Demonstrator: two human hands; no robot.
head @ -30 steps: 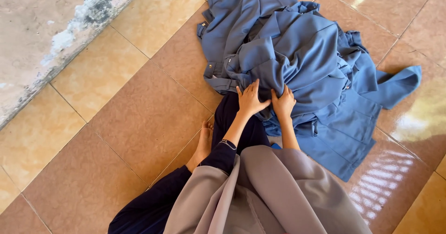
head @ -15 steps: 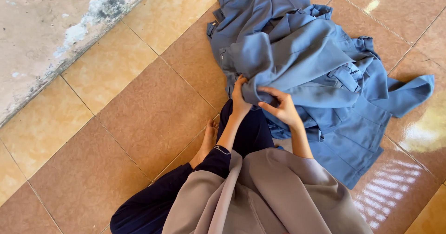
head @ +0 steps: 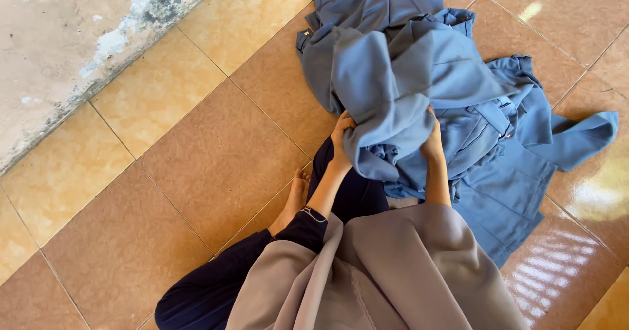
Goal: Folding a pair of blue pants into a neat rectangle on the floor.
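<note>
A heap of blue garments point(head: 458, 88) lies on the tiled floor in front of me. One blue piece point(head: 400, 101) is lifted off the heap and drapes over both my hands. My left hand point(head: 342, 137) grips its left edge, fingers partly hidden under the cloth. My right hand point(head: 432, 143) holds the same piece from beneath on the right, mostly covered by fabric. A flat blue garment with a collar point(head: 524, 186) lies spread at the right.
I sit on brown and tan glossy floor tiles point(head: 216, 153), with my dark trouser legs point(head: 216, 284), a bare foot point(head: 295, 196) and a grey-beige cloth point(head: 386, 277) over my lap. A worn concrete wall base point(head: 72, 48) runs along the upper left.
Both hands went from resting on the heap to gripping one blue piece, which has been raised and now hangs over them. The view shifted slightly.
</note>
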